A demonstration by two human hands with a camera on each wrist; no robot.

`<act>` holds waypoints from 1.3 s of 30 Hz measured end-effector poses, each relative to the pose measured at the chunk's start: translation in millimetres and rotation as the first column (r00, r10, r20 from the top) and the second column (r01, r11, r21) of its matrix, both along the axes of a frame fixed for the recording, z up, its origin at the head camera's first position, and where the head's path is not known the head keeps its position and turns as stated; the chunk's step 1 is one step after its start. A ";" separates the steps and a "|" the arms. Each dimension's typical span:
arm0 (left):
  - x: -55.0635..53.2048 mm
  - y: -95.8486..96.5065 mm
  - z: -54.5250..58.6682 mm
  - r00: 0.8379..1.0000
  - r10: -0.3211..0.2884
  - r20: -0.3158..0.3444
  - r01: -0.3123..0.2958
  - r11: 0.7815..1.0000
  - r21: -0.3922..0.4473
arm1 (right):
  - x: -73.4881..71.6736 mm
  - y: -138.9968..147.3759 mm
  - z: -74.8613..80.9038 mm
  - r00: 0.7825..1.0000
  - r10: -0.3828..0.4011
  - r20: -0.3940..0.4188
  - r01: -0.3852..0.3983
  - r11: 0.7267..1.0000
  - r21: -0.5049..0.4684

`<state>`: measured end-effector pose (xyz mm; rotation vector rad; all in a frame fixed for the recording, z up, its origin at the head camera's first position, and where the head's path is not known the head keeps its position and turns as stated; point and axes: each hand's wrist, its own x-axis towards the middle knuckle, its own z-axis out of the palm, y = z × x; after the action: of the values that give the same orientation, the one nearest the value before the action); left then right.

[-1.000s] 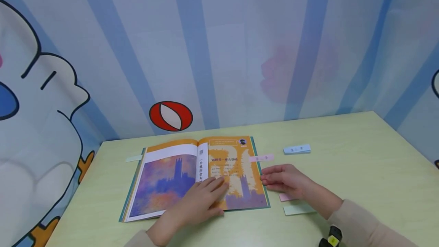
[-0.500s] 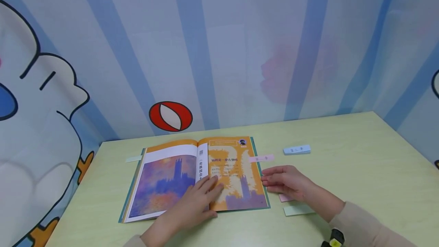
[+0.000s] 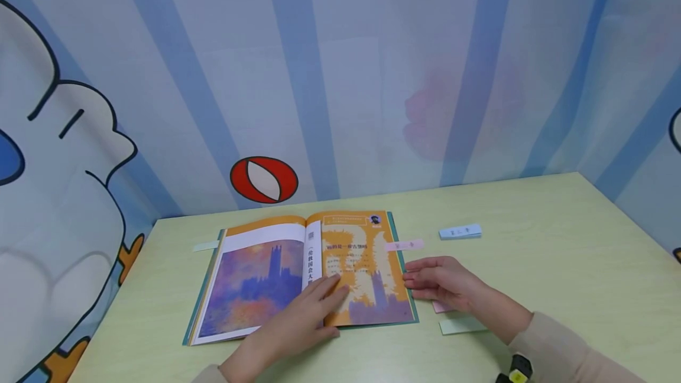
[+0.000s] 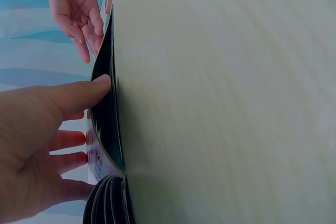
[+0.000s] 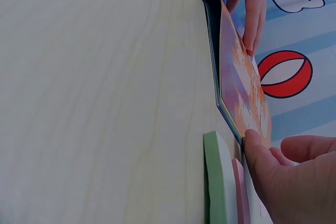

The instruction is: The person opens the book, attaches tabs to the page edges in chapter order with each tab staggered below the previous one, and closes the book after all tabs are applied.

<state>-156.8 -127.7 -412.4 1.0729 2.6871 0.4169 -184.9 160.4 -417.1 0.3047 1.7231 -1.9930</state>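
Note:
An open book [image 3: 255, 291] lies on the table, a purple and orange painting on its left page and an orange page [image 3: 391, 306] on the right. My left hand [image 3: 303, 315] rests over the lower middle of the book, fingers spread across the right page near the fold. In the left wrist view its thumb [image 4: 84, 97] lies at the book's lower edge. My right hand [image 3: 447, 282] touches the book's right edge, fingers extended, thumb tip at the page corner in the right wrist view. A pink paper slip [image 3: 405, 245] with handwriting sticks out of the right page just above it.
A pale green slip [image 3: 206, 246] juts out from the book's left side. Right of the book lie a blue sticky-note pad [image 3: 460, 231], a green pad [image 3: 460, 326] and a pink pad [image 3: 440, 307], partly hidden by the right hand. A printed curtain [image 3: 362, 87] hangs behind the table.
My left hand has slid slightly left and down on the book, toward the fold. The right hand has stayed by the right edge; the book and pads lie as before.

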 end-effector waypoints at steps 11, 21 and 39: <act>3.1 9.4 -0.6 0.993 -0.003 -0.115 -0.001 0.999 -0.037 | -1.0 -2.7 2.4 0.999 -0.033 0.032 0.033 0.999 0.003; 6.3 29.0 -3.2 0.950 -0.055 -0.309 0.019 0.993 -0.118 | -2.4 -4.3 2.1 0.997 -0.030 0.066 0.031 0.999 -0.009; 9.3 39.8 -7.2 0.898 -0.098 -0.429 0.050 0.991 -0.122 | -2.2 -9.2 -1.4 0.996 -0.056 0.069 0.057 0.998 -0.012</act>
<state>-147.5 -87.9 -419.6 1.3681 2.9886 0.0104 -187.1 151.3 -418.6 0.4163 1.6747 -2.0102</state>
